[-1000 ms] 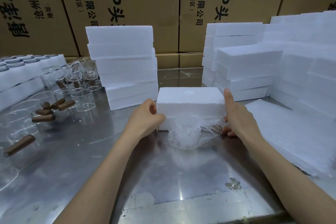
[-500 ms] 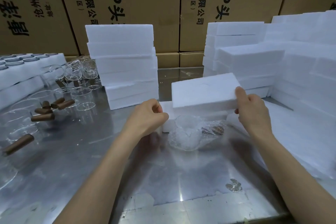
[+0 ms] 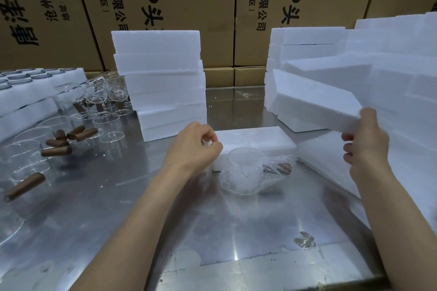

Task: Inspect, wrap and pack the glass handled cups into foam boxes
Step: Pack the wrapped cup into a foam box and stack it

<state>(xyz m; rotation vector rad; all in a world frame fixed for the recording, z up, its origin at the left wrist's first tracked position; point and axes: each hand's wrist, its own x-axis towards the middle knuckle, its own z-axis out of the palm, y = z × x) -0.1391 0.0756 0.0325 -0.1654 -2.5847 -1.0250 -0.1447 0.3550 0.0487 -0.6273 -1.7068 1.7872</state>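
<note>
At table centre, L hand (image 3: pixel 197 146) curls on the foam box base (image 3: pixel 256 140), prob. steadying it; R hand (image 3: pixel 365 142) grips the lid (image 3: pixel 314 101) lifted aside, giving access. Wrapped cup (image 3: pixel 248 172) lies just in front, touching base.

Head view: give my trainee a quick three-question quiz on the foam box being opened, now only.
1. True or false: the right hand holds the foam lid lifted clear of the foam box base.
2. Where does the wrapped cup lie? A inside the base; B on the table, in front of the base; C on the foam stack.
3. Fill in: the left hand holds the base's ___ end.

Key: 1 true; 2 B; 3 left.
</note>
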